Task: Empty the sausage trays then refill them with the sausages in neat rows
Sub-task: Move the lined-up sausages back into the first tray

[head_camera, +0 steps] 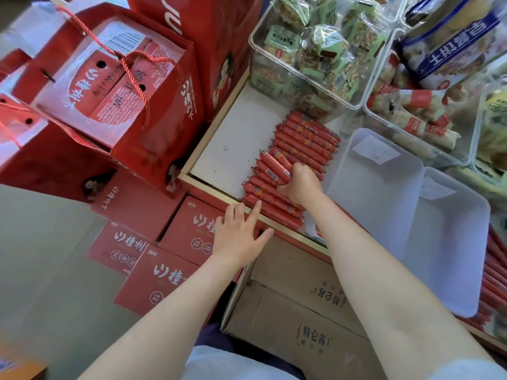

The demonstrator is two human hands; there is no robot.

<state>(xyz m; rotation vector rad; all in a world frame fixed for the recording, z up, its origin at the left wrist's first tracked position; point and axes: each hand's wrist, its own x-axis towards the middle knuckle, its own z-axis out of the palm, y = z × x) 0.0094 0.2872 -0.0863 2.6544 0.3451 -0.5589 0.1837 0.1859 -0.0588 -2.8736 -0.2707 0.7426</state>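
Right hand (pixel 300 185) clutches a few sausages (pixel 277 164) above the loose rows; left hand (pixel 238 233) flat, released. Trays (pixel 384 215) beside the grip sit emptied (refill apparently not begun).

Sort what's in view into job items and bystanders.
Job: sausages piled on the shelf; right hand gripping a few; left hand at the shelf edge; empty trays.

Bystanders: red gift boxes, snack bins, cardboard carton.

cardboard box (pixel 315 333) perhaps "特仑苏", upside down
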